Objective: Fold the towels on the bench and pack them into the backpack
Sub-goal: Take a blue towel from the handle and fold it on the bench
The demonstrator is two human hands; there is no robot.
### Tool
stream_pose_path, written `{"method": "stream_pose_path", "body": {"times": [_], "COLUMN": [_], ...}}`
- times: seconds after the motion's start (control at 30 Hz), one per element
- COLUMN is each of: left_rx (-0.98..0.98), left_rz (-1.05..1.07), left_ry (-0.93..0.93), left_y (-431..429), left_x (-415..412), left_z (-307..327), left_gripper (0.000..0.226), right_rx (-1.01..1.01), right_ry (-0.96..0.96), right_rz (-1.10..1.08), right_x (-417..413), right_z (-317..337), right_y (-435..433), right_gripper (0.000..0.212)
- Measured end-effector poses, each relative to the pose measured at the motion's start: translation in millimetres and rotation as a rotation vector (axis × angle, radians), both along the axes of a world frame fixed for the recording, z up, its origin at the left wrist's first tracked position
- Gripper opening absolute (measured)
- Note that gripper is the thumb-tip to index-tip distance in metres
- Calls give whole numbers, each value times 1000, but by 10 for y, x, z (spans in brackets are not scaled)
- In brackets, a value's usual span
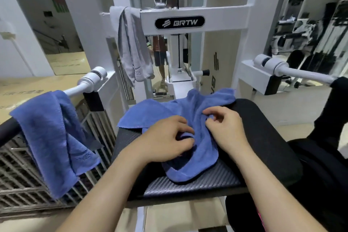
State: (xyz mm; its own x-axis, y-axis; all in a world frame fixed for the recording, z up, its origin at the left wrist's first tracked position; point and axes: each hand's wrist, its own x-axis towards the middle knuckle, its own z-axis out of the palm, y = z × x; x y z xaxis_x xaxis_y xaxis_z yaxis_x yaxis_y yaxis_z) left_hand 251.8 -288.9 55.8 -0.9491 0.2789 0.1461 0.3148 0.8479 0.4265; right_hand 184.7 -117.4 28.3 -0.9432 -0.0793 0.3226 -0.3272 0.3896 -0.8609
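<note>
A crumpled blue towel (pixel 190 111) lies on the black padded bench seat (pixel 263 118) in front of me. My left hand (pixel 165 139) rests on the middle of it, fingers curled into a fold of the cloth. My right hand (pixel 224 126) pinches the cloth just to the right of it. A second blue towel (pixel 50 137) hangs over the left machine arm (pixel 88 83). A grey towel (pixel 131 43) is draped over the white machine frame behind. A black backpack (pixel 323 175) sits at the right edge, partly out of view.
The white machine frame (pixel 222 9) stands right behind the bench. A second white arm (pixel 293 70) juts out at the right. A metal grille (pixel 22 173) lies low on the left. A person shows in the mirror behind the frame.
</note>
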Motion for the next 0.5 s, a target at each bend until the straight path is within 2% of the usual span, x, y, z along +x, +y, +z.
{"method": "stream_pose_path", "body": {"times": [0.07,0.13,0.2,0.27,0.37,0.43,0.5], "left_rx": [-26,-14,-46,-54,91,254,383], "left_rz": [28,169,300,344,395,529,668], "left_ry": [-29,3,119,172,107,160,296], "left_y": [44,62,133,237,300,237,133], "left_x": [-65,-127,-198,-273,-360,-341,-257], "left_z": [-43,-108,-169,-212,-210,-172,-114], "left_gripper": [45,52,41,30,17,12,10], "right_rx": [-191,-288,-291,-224,-150,-89,12], "right_ry": [-102,-271,-442,-465,-267,58,420], "right_rz": [93,205,312,324,135,-129,-368], "right_x": [81,100,102,111,145,165,164], "right_z": [15,26,23,40,32,15,-11], "right_y": [30,146,266,325,386,484,623], "right_gripper": [29,31,31,29,34,38,36]}}
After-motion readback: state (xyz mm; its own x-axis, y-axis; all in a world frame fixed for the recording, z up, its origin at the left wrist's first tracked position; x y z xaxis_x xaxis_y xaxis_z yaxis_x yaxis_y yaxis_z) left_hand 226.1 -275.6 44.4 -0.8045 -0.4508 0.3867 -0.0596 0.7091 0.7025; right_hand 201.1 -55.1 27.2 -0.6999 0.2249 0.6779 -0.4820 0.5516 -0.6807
